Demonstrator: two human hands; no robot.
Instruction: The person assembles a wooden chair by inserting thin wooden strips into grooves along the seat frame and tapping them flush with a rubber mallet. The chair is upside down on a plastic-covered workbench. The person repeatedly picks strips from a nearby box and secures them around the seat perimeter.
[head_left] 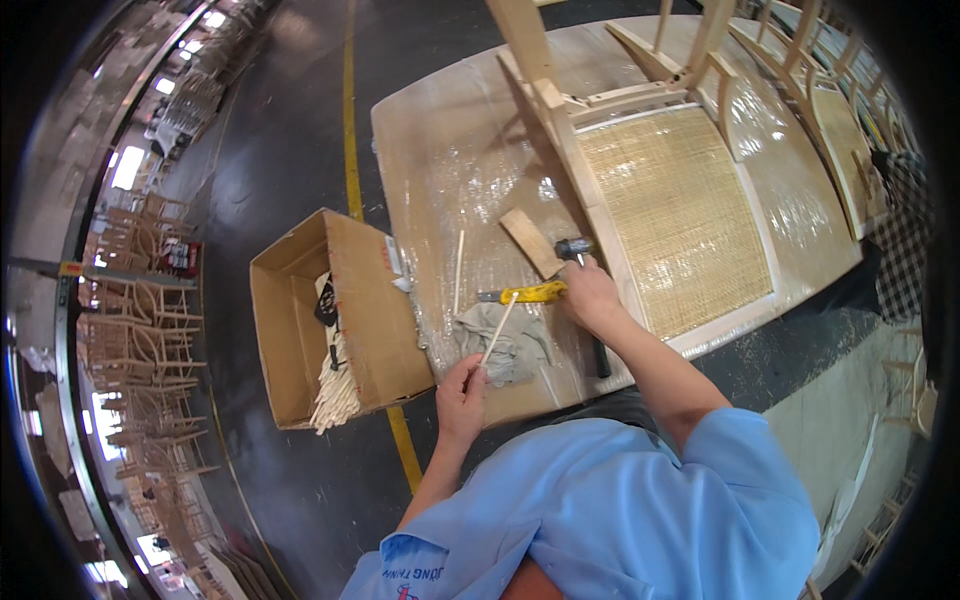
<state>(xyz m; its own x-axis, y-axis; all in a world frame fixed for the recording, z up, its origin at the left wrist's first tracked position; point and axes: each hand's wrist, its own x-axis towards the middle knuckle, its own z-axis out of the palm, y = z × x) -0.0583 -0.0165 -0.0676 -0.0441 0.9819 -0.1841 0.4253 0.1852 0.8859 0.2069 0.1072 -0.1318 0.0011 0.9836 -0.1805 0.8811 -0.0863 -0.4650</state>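
Note:
My left hand (462,402) pinches the lower end of a thin pale strip (500,328), which slants up and away. Its far tip meets a yellow utility knife (540,292), gripped in my right hand (592,296). Under the strip lies a crumpled grey cloth (520,352). A hammer (602,358) rests on the wrapped table, its middle hidden by my right hand and wrist. Beyond the knife sits a flat wooden block (530,240). Another pale strip (460,272) lies loose to the left. Right of my hands is a wooden chair with a woven cane panel (670,210).
A cardboard box (375,310) holding a bundle of pale strips (336,398) stands left of the plastic-wrapped table (430,150). More chair frames (830,120) are at the right, near a person's checked sleeve (905,240). Stacked chairs (150,340) line the far left.

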